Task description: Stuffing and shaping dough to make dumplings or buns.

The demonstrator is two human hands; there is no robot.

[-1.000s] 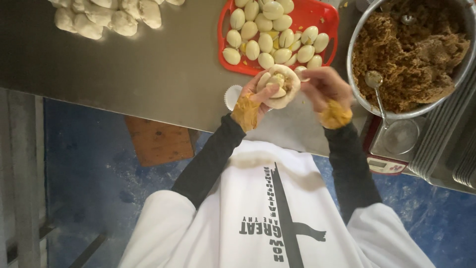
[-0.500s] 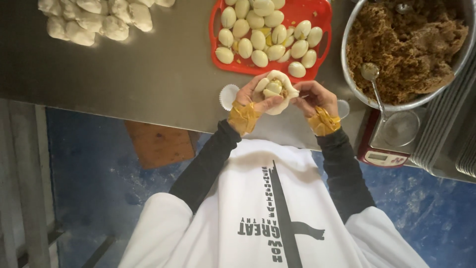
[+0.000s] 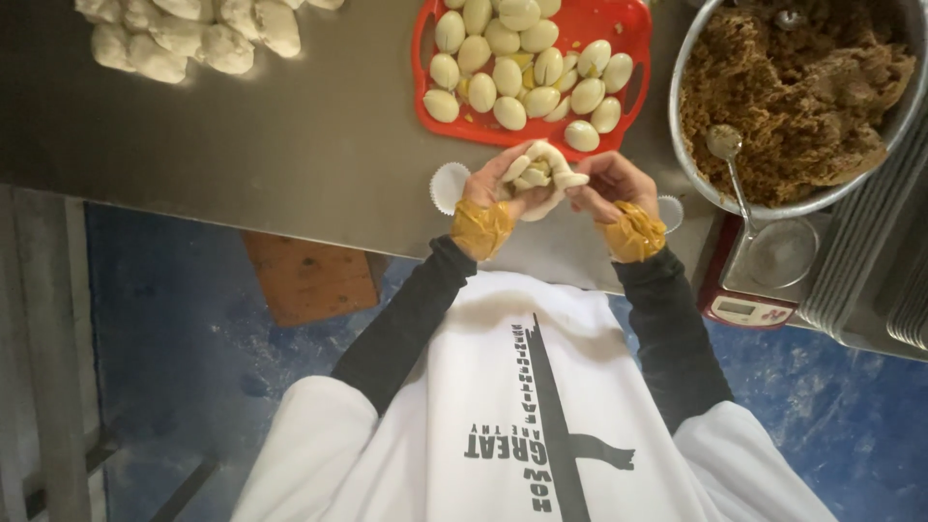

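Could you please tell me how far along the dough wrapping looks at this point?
Done: shaped dough balls lie on the steel table, and halved boiled eggs fill the red tray. In hand: the left hand and right hand pinch one dough piece around filling; it looks not fully sealed. Left: many egg halves and a bowl of brown filling with a spoon.

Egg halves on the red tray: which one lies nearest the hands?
The egg half at the red tray's near edge, alone, just above the dough piece.
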